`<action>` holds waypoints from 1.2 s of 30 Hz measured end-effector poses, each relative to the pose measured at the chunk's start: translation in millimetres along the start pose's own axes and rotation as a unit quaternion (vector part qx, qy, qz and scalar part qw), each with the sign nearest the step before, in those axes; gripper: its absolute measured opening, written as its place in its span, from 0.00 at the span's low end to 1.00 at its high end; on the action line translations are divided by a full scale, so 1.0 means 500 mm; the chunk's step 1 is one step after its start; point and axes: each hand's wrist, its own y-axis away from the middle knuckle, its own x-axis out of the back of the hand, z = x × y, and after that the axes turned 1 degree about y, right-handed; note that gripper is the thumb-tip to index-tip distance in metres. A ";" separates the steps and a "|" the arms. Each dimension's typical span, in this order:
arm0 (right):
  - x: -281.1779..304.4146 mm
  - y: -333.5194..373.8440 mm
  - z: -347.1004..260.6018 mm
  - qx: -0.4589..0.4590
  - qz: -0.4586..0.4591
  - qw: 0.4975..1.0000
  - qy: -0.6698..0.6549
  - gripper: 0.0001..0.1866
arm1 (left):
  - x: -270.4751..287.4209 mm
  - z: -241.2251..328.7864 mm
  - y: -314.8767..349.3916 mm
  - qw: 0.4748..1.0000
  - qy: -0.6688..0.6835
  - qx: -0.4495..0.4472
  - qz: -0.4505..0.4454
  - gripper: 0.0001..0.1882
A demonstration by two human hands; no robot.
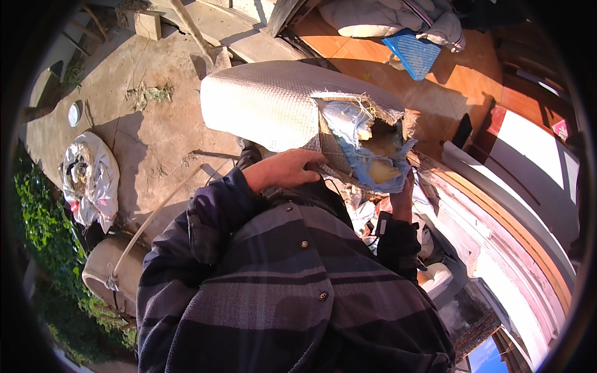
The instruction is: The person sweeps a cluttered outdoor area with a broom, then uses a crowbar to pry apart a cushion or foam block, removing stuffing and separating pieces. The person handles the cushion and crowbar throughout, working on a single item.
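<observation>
A large pale woven sack (267, 99) lies on its side in front of me, its torn, frayed mouth facing right. Crumpled blue plastic lining (354, 140) shows inside the mouth, around something pale yellow (384, 172) that I cannot make out. My left hand (289, 168) is closed on the near edge of the sack, thumb and fingers pinching the fabric. At the right end of the mouth, my right hand (403, 200) is closed at the near rim, by the blue plastic. Shadow and plastic hide part of its fingers.
A white bag (92, 177) stands on the concrete at left, near a tan container (112, 270) with a stick (152, 221) tied to it. A blue ridged piece (413, 55) and pale fabric (367, 17) lie on orange tiles. A doorframe edge (497, 224) runs along the right.
</observation>
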 end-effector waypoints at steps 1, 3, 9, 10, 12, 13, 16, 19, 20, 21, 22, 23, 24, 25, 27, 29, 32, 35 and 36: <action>0.008 -0.004 0.006 -0.001 0.014 1.000 0.010 0.32 | 0.002 -0.003 0.003 1.000 0.016 0.014 -0.003 0.25; 0.022 -0.017 0.018 -0.013 0.060 0.998 0.020 0.32 | 0.005 -0.011 0.006 0.999 0.025 0.021 0.012 0.25; 0.053 -0.051 0.059 -0.007 0.103 0.994 -0.038 0.20 | 0.011 -0.068 0.009 0.963 -0.130 0.135 0.195 0.20; 0.057 -0.054 0.065 -0.014 0.116 0.992 -0.049 0.20 | 0.017 -0.081 0.009 0.944 -0.161 0.173 0.231 0.19; 0.067 -0.060 0.076 -0.024 0.167 0.984 -0.065 0.20 | 0.031 -0.105 0.013 0.922 -0.180 0.196 0.279 0.23; 0.073 -0.064 0.080 -0.020 0.148 0.986 -0.073 0.20 | 0.041 -0.114 0.012 0.911 -0.197 0.216 0.292 0.24; 0.086 -0.079 0.094 -0.014 0.133 0.984 -0.119 0.21 | 0.066 -0.127 -0.010 0.892 -0.229 0.243 0.306 0.28; 0.101 -0.093 0.108 -0.042 0.146 0.982 -0.113 0.22 | 0.088 -0.125 -0.041 0.885 -0.243 0.265 0.297 0.29; 0.105 -0.089 0.114 -0.018 0.115 0.984 -0.133 0.24 | 0.098 -0.124 -0.056 0.882 -0.244 0.270 0.298 0.29; 0.112 -0.091 0.120 0.012 0.074 0.987 -0.142 0.24 | 0.105 -0.121 -0.071 0.884 -0.244 0.270 0.292 0.30; 0.117 -0.086 0.128 0.015 0.068 0.986 -0.152 0.25 | 0.110 -0.118 -0.082 0.884 -0.240 0.279 0.287 0.30; 0.125 -0.084 0.136 0.018 0.065 0.984 -0.164 0.25 | 0.110 -0.114 -0.095 0.883 -0.242 0.289 0.280 0.30; 0.133 -0.079 0.145 0.030 0.073 0.980 -0.182 0.24 | 0.106 -0.109 -0.110 0.883 -0.249 0.281 0.280 0.30; 0.144 -0.074 0.153 0.031 0.077 0.980 -0.181 0.24 | 0.101 -0.101 -0.127 0.882 -0.261 0.275 0.281 0.30; 0.165 -0.072 0.173 0.036 0.081 0.979 -0.186 0.24 | 0.097 -0.086 -0.159 0.880 -0.284 0.258 0.282 0.31; 0.188 -0.075 0.196 0.031 0.094 0.973 -0.209 0.21 | 0.089 -0.068 -0.183 0.876 -0.303 0.253 0.277 0.31; 0.213 -0.081 0.232 0.120 0.111 0.980 -0.114 0.20 | 0.085 -0.055 -0.216 0.881 -0.322 0.247 0.244 0.30; 0.235 -0.084 0.263 0.049 0.108 0.957 -0.266 0.20 | 0.091 -0.062 -0.226 0.896 -0.348 0.176 0.212 0.25; 0.241 -0.085 0.274 0.048 0.123 0.951 -0.279 0.21 | 0.094 -0.069 -0.232 0.905 -0.334 0.180 0.193 0.23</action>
